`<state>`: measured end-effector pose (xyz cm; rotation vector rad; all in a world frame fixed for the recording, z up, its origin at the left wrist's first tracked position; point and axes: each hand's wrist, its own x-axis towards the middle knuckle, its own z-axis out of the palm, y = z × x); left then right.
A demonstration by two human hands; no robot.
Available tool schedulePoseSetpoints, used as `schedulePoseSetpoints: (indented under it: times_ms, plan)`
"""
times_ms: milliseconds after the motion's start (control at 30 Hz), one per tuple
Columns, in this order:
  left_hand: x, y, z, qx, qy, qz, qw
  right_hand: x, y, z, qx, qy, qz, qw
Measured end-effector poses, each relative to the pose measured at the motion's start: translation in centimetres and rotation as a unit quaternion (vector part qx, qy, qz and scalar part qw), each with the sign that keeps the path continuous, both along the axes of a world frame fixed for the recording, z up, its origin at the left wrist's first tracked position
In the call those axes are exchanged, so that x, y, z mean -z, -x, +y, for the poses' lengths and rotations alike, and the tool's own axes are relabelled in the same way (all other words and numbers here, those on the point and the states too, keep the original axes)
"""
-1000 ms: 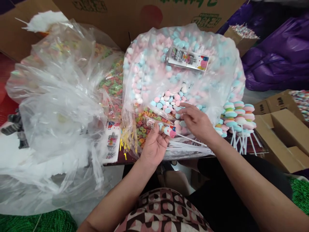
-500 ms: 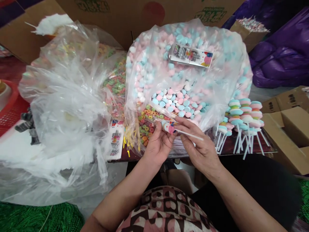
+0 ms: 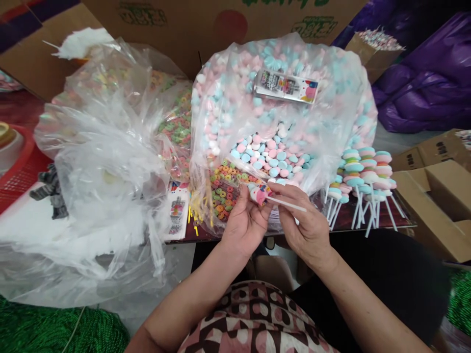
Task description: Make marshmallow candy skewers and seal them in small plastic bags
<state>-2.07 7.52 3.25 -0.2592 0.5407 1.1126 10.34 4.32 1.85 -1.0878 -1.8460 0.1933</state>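
Note:
A wrapped candy lollipop (image 3: 259, 194) with a printed, colourful wrapper and a white stick is between my hands, above the table's front edge. My left hand (image 3: 245, 225) is closed around the wrapped end, its thumb along the side. Close against the wrapper's lower end, the fingers of my right hand (image 3: 308, 228) pinch it where the stick comes out; the stick points right across that palm. Just behind lie small ring candies (image 3: 222, 189) in clear plastic and loose pastel marshmallows (image 3: 277, 157) in the mouth of a big clear bag (image 3: 331, 122).
Finished-looking marshmallow lollipops (image 3: 368, 171) lie bunched at the right, sticks forward. A pack of printed labels (image 3: 285, 87) rests on the bag. Printed sheets (image 3: 176, 211) and yellow ties (image 3: 196, 211) are left of my hands. An open cardboard box (image 3: 441, 196) stands right; a red basket (image 3: 22, 171) left.
The view has shifted slightly. Both hands keep the wrapped lollipop at nearly the same place, with small finger movements at the wrapper and stick.

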Motion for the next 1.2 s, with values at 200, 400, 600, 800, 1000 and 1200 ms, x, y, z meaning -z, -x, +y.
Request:
schedulePoseSetpoints:
  times_ms: [200,400,600,800,1000,1200]
  plan:
    - [0.0,-0.1,-0.4,-0.002,-0.007,0.006,1.000,0.2,-0.2,-0.6,0.052,-0.024,-0.105,0.993]
    - [0.4,-0.6,-0.8,-0.007,-0.005,0.013,1.000,0.0,-0.9,-1.2,0.077,-0.045,-0.110,0.990]
    - [-0.3,-0.6,-0.9,-0.013,-0.023,0.052,0.998,0.2,-0.5,-1.8,0.064,-0.043,-0.078,0.994]
    - [0.4,-0.8,-1.6,-0.013,-0.112,0.106,0.988,-0.3,0.3,-2.5,0.081,0.127,0.152,0.977]
    - [1.2,-1.1,-2.1,-0.009,-0.160,0.129,0.979,0.0,1.0,-2.4,0.148,0.201,0.346,0.905]
    - [1.3,-1.1,-2.2,-0.015,-0.130,0.126,0.983,-0.2,2.1,-2.6,0.118,0.229,0.465,0.847]
